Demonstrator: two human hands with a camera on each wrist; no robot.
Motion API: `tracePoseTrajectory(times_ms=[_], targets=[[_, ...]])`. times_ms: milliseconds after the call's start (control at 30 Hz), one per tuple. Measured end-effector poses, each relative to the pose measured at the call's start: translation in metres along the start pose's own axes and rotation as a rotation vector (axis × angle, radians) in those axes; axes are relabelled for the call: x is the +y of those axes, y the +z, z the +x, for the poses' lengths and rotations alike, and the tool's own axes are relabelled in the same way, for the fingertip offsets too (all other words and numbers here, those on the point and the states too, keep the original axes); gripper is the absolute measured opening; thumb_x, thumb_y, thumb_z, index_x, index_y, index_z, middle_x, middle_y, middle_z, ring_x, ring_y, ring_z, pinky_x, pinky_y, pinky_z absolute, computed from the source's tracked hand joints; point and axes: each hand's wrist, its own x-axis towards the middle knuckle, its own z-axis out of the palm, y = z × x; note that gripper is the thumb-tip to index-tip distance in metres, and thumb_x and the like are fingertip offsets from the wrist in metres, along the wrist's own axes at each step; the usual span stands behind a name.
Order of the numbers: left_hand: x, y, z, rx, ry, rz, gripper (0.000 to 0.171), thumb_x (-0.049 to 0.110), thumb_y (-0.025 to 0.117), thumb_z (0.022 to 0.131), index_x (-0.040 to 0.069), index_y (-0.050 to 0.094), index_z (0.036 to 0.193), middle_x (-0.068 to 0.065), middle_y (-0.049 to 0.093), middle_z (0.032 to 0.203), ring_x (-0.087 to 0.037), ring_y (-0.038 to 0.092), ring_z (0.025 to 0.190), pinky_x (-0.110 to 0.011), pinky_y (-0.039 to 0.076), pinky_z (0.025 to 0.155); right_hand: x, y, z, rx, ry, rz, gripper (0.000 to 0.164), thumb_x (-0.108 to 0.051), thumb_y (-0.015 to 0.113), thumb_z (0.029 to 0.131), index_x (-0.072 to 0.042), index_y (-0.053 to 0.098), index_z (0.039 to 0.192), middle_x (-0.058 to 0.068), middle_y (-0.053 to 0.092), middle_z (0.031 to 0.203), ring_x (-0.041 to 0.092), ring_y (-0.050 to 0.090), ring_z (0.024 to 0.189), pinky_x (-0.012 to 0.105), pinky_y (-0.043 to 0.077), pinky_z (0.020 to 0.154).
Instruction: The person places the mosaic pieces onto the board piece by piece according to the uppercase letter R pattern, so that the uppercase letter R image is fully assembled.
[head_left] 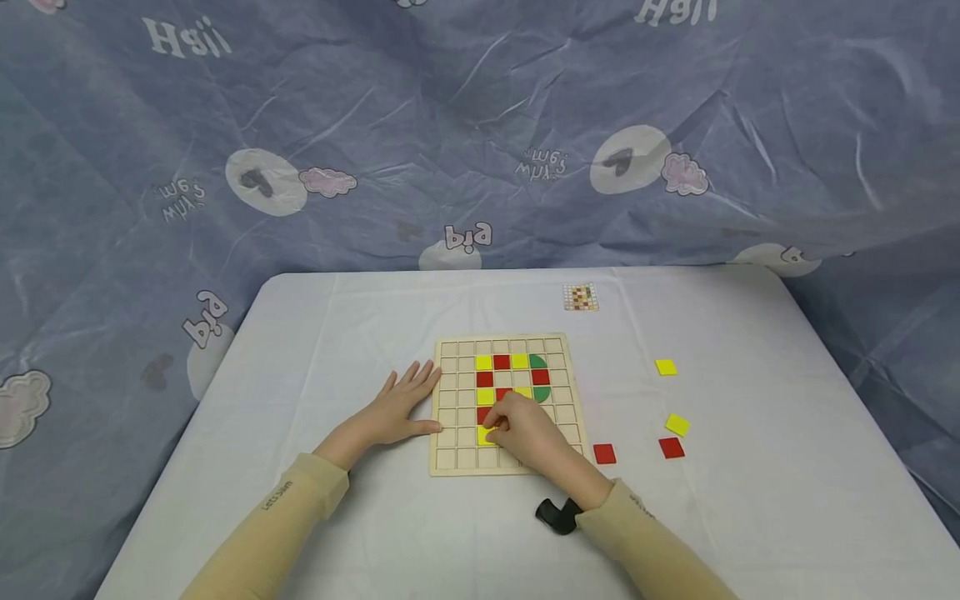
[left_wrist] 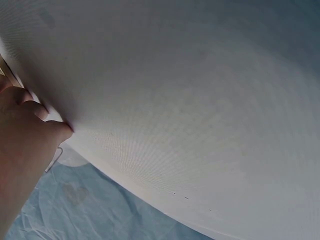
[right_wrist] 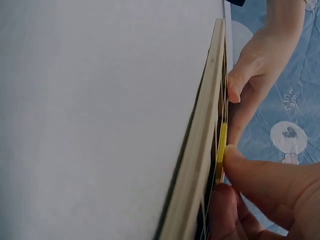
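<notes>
A light wooden grid board (head_left: 453, 458) lies flat on the table. Yellow, red and green tiles sit in its cells, some partly hidden by my right hand. My right hand (head_left: 528, 429) reaches over the board, and its thumb and curled fingers pinch a yellow square tile (head_left: 486, 436) at a lower cell. In the right wrist view the thumb rests against this yellow tile (right_wrist: 221, 152), seen edge-on at the board's surface. On the board's left side, my left hand (head_left: 393, 411) lies with fingers spread, its thumb and fingertips touching the edge.
Right of the board lie two red tiles (head_left: 604, 454) (head_left: 672, 448) and two yellow tiles (head_left: 666, 367) (head_left: 677, 425). A small pattern card (head_left: 581, 297) lies behind the board. Near my right sleeve is a black object (head_left: 557, 517). A blue printed curtain (head_left: 420, 125) hangs behind the white table (head_left: 352, 333).
</notes>
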Motion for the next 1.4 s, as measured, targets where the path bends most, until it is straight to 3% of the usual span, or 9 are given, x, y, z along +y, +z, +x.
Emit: tracePoseTrajectory(times_ms=[167,333,533,767,1033,1200,1400], targets=[[0.000,-0.003,-0.002,-0.010,-0.006,-0.007,0.097,0.052,0.067,0.089,0.014,0.012,0.159,-0.007,0.005,0.167,-0.032,-0.002,0.154,-0.058,-0.003,0.122,-0.002,-0.002,-0.004,0.018,0.003,-0.004,0.008,-0.009,0.081,0.080,-0.011,0.075,0.084,-0.004,0.056,0.079,0.009,0.051,0.069,0.018,0.045,0.061],[-0.002,-0.002,-0.002,-0.001,0.018,-0.006,0.096,0.051,0.067,0.089,0.011,0.014,0.159,-0.011,0.006,0.166,-0.035,-0.001,0.154,-0.061,-0.002,0.121,0.006,-0.023,-0.015,0.036,0.021,0.080,0.008,-0.012,0.080,0.082,-0.013,0.074,0.087,-0.006,0.060,0.079,0.009,0.054,0.071,0.019,0.047,0.064],[-0.002,-0.002,-0.001,-0.001,0.028,0.001,0.096,0.052,0.066,0.089,0.011,0.014,0.159,-0.011,0.006,0.166,-0.036,-0.001,0.154,-0.062,-0.002,0.121,0.036,-0.058,-0.036,0.045,0.040,0.120,0.013,-0.012,0.077,0.085,-0.010,0.074,0.097,-0.004,0.064,0.083,0.011,0.057,0.075,0.019,0.050,0.066],[-0.001,-0.002,-0.001,-0.008,0.008,0.004,0.096,0.052,0.067,0.089,0.014,0.012,0.159,-0.008,0.004,0.166,-0.032,-0.003,0.154,-0.058,-0.003,0.122,0.070,-0.087,-0.062,0.024,0.114,0.067,0.019,-0.015,0.078,0.084,-0.011,0.072,0.101,-0.004,0.067,0.087,0.010,0.059,0.079,0.019,0.051,0.067],[-0.003,0.000,0.000,-0.006,0.006,0.007,0.097,0.053,0.066,0.089,0.014,0.012,0.159,-0.008,0.004,0.166,-0.032,-0.003,0.154,-0.058,-0.003,0.122,0.090,-0.088,-0.080,-0.034,0.145,-0.015,0.026,-0.012,0.083,0.077,-0.014,0.072,0.101,-0.004,0.062,0.091,0.013,0.053,0.083,0.020,0.046,0.066],[-0.002,0.000,0.000,0.003,0.004,-0.002,0.096,0.052,0.067,0.088,0.015,0.014,0.159,-0.007,0.005,0.167,-0.031,-0.002,0.154,-0.058,-0.003,0.122,0.092,-0.084,-0.081,-0.022,0.128,-0.054,0.029,-0.007,0.083,0.075,-0.014,0.071,0.100,-0.003,0.059,0.093,0.014,0.050,0.084,0.020,0.044,0.066],[-0.001,0.000,0.000,0.001,0.005,-0.006,0.096,0.052,0.067,0.088,0.015,0.014,0.159,-0.007,0.006,0.167,-0.032,-0.002,0.154,-0.058,-0.003,0.122,0.090,-0.082,-0.079,-0.031,0.178,-0.068,0.027,-0.005,0.083,0.074,-0.014,0.069,0.096,-0.001,0.056,0.086,0.015,0.049,0.081,0.021,0.043,0.065]])
